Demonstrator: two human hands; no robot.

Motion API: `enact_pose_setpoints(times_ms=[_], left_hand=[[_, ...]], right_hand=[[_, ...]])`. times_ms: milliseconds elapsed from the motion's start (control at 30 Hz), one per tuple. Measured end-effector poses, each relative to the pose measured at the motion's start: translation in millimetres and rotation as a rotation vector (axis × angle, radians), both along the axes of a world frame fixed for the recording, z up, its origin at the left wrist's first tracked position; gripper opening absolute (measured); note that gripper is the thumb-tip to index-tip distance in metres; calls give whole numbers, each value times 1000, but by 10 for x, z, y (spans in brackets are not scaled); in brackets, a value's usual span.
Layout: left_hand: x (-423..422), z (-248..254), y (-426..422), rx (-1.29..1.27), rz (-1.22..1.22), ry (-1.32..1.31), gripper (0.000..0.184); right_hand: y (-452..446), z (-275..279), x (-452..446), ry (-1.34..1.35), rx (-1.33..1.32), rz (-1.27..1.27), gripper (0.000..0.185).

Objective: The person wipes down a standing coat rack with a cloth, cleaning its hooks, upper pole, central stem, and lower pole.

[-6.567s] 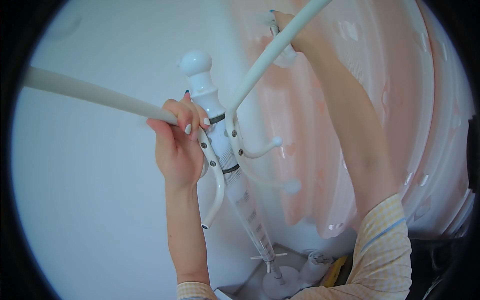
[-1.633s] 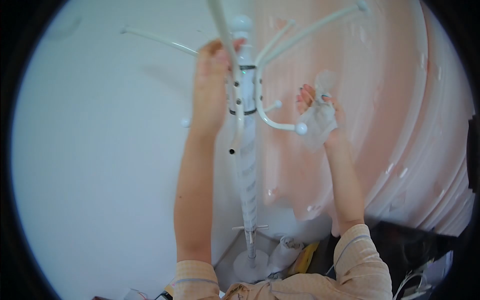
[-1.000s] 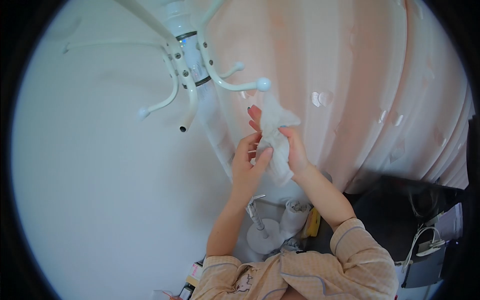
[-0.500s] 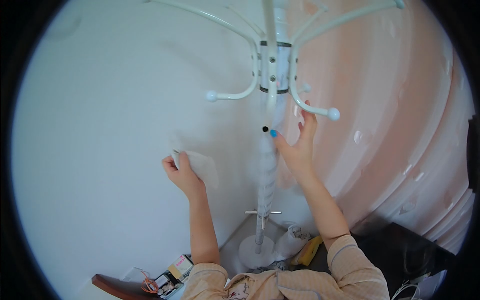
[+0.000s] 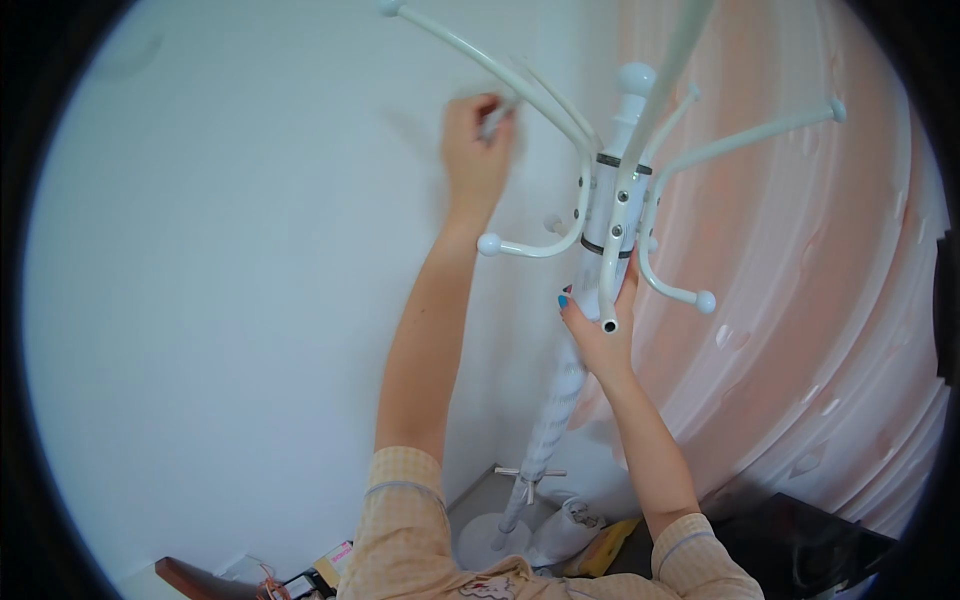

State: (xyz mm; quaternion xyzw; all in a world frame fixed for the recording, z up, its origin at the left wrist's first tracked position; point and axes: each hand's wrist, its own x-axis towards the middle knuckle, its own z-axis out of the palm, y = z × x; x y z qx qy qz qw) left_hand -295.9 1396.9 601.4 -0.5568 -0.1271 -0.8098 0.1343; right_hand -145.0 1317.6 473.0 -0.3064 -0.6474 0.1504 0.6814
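One white coat stand [image 5: 562, 400], just off centre toward three o'clock, with two bare hands at it.
The left hand [image 5: 478, 145] is at ten o'clock from the stand's hub, its grip closed on one pale, blurred cloth [image 5: 491, 124] near a long upper arm. The stand shows five long upper arms [image 5: 760, 132], five lower hooks (four ball-tipped, one ending in an open tube), two dark bands, one round knob [image 5: 636, 80] and one base [image 5: 475, 545]. Its long axis tilts, knob toward half past twelve, base toward half past six. The right hand [image 5: 603, 330], at six o'clock below the hub, has its grip wrapped round the pole. One pink curtain [image 5: 790, 250] hangs at three o'clock.
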Motion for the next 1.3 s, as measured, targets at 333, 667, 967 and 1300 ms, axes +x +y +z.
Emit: enact_pose_setpoints(times_ms=[333,667,967,1300], left_hand=[[347,216,120,116,-307,781,9],[426,574,460,379,157,938,13],[-103,1454,982,316,476,1027,27],[15,1463,1306,-407,-333,418,28]], right_hand=[[142,-110,136,29,-82,60,88],[207,-162,152,59,-129,57,90],[35,-131,167,107,-176,100,96],[106,-314,210,21,-179,60,99]])
